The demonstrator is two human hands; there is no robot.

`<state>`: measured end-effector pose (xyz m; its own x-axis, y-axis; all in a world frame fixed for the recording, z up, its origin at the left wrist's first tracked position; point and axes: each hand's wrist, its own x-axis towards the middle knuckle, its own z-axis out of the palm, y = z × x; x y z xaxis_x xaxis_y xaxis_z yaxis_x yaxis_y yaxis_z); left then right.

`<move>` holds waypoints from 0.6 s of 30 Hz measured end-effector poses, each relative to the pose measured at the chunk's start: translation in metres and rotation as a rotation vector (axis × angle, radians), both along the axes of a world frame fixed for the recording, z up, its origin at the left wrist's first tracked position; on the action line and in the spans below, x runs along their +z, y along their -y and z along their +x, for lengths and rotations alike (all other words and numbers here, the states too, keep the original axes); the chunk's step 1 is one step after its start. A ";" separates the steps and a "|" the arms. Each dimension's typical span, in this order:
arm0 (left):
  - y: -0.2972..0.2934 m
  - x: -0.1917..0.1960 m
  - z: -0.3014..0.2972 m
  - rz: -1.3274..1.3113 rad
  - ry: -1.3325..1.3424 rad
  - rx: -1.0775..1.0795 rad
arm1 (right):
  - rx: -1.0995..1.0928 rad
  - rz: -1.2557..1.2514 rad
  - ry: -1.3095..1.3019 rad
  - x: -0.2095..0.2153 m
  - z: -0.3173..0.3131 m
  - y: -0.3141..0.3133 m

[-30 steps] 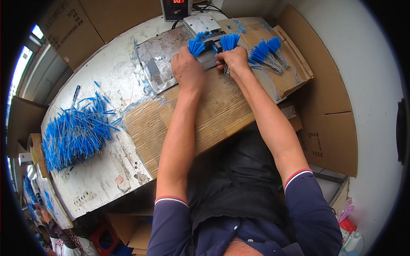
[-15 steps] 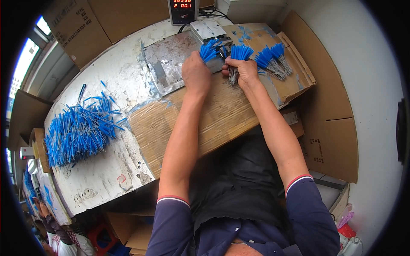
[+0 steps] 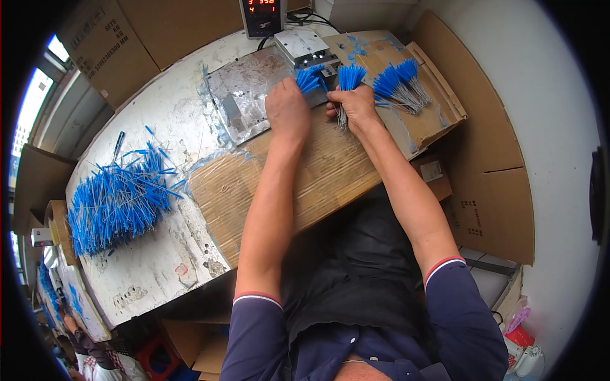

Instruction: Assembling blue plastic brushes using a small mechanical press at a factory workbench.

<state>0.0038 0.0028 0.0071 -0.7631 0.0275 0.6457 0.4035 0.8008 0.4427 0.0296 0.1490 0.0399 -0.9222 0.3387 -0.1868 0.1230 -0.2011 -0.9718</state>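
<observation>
Head view: on the far side of a white worktable [image 3: 155, 279], a metal block [image 3: 300, 43] stands just beyond both hands, on the far right part of a worn metal plate [image 3: 244, 95]. Farther off are a dark display with red digits [image 3: 262, 19] and black cables [image 3: 311, 24]. The left hand [image 3: 288, 111] is closed round a small blue-tipped bundle [image 3: 308, 80], hiding its lower ends. The right hand [image 3: 356, 106] pinches an upright bundle of blue-tipped wires [image 3: 351, 77] narrowly between thumb and fingers, tips far and bare wire ends near. Just right of it, more blue-tipped wires [image 3: 401, 86] lie fanned on cardboard [image 3: 438, 117]. Well left is a large tangled pile of blue-tipped wires [image 3: 121, 203], with a dark pen-like tool [image 3: 119, 145] at its far side. A flat cardboard sheet [image 3: 241, 184] lies under the forearms. Near left, below the table, is an open carton [image 3: 213, 355]; its contents cannot be made out. A labelled box [image 3: 434, 178] sits right, beneath the table edge, its inside hidden.
</observation>
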 end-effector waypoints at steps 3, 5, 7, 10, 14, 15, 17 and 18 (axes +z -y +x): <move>0.003 -0.001 -0.001 -0.020 0.079 0.023 | -0.010 0.038 0.023 -0.001 -0.001 0.003; 0.004 -0.001 0.001 0.024 0.081 0.089 | -0.023 0.039 0.004 -0.002 -0.003 0.003; 0.007 -0.003 0.000 0.068 0.048 0.116 | -0.026 0.046 0.013 -0.001 -0.005 0.007; 0.007 -0.003 0.000 0.140 0.029 0.146 | -0.045 0.065 0.032 -0.002 -0.011 0.011; 0.004 0.000 0.004 0.173 0.062 0.150 | -0.070 0.093 0.049 -0.002 -0.016 0.009; 0.004 0.000 0.003 0.173 0.062 0.152 | -0.069 0.093 0.049 -0.002 -0.018 0.009; 0.002 0.001 0.000 0.188 -0.016 0.128 | -0.087 0.125 0.046 -0.001 -0.021 0.007; 0.001 0.001 0.000 0.188 -0.014 0.129 | -0.086 0.125 0.047 0.000 -0.021 0.007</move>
